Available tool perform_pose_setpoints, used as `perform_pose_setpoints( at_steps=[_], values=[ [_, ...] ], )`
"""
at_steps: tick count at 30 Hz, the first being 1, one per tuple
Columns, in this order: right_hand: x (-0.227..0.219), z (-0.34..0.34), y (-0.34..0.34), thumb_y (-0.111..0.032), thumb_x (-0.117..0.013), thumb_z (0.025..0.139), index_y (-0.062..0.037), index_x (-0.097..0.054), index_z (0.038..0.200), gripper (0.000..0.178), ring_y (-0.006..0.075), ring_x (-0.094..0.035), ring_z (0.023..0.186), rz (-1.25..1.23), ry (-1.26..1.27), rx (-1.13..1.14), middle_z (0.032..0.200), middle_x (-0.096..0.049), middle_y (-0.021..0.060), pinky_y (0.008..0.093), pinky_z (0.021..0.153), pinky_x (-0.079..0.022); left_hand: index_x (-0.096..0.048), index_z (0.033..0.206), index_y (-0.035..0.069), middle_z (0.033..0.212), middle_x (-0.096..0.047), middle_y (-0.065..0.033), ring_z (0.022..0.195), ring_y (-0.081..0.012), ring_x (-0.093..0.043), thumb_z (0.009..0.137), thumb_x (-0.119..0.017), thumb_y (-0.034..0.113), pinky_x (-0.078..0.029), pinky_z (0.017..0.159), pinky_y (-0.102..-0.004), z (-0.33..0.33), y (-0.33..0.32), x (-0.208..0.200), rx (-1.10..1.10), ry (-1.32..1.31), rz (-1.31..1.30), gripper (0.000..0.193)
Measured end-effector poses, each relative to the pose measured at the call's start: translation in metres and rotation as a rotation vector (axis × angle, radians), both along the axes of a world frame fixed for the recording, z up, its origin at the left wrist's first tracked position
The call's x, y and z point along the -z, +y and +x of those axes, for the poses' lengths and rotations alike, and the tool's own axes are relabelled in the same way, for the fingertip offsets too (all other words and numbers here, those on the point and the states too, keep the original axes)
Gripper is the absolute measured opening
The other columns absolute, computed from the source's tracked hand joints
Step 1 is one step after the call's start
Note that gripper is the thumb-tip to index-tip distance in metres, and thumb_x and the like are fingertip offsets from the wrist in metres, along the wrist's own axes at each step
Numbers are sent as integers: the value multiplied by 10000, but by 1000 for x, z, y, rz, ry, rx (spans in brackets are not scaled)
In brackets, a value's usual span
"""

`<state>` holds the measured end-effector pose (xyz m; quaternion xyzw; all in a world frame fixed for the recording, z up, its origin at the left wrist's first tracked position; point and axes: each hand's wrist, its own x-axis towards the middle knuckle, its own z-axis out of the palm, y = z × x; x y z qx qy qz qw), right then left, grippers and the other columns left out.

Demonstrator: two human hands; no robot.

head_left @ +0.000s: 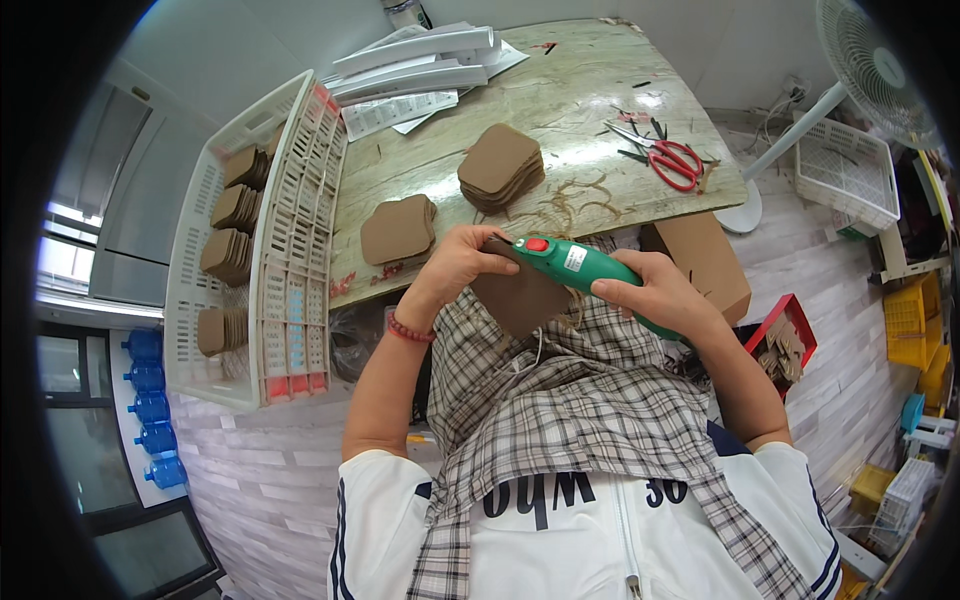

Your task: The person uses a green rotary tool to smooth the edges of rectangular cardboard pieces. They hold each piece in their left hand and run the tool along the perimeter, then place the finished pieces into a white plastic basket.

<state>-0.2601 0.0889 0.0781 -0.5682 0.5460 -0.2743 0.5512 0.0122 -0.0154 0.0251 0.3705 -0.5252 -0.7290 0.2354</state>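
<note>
My left hand (455, 268) pinches the edge of a brown rounded sheet piece (522, 300), holding it over my lap. My right hand (662, 290) is wrapped round a green handheld power tool (608, 270) with a red switch. The tool's front end meets the piece's upper edge beside my left fingers; its tip is hidden there. On the table just beyond, a taller stack of brown pieces (500, 165) stands near a lower stack (397, 230). Thin curled brown offcuts (580, 203) lie near the table's front edge.
Left of the worn table (580, 90) stands a white plastic crate (300, 240) holding rows of brown pieces. Red-handled scissors (672, 163) lie at the right, papers (415, 75) at the back. A red box of scraps (782, 350) and a fan (880, 65) are to my right.
</note>
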Motion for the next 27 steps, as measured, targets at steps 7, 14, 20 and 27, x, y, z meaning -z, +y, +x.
perform_pose_setpoints(
  at_steps=[7,14,20,27],
  values=[
    [12,13,-9,-347,-680,867,6,-637,919,359,83,-556,592,-35,-75,100,679,-587,21,250,559,-454,-609,1138,21,1053,-655,-73,967,-155,-614,815,-643,-27,-512,859,-288,61,-20,-1,-398,-30,-216,328],
    [34,-13,-1,-353,-681,871,12,-634,904,370,73,-543,561,-29,-11,192,659,-571,16,249,524,-441,-572,1222,24,1199,-594,-158,1070,-246,-575,787,-731,68,-472,917,-379,144,-73,60,-793,-709,-611,466],
    [41,-18,7,-315,-648,908,-4,-611,899,313,69,-536,589,-21,18,253,693,-563,8,244,553,-467,-573,1264,63,1390,-439,-195,1340,-384,-325,828,-684,339,-260,1103,-497,41,-93,54,-573,-1070,-1284,528],
    [43,-23,12,-323,-657,894,2,-613,879,328,84,-555,585,-39,55,303,686,-572,20,255,541,-464,-533,1281,13,1462,-340,-225,1425,-387,-164,823,-685,343,-119,1142,-551,-33,-100,54,-414,-1063,-1012,585]
  ],
)
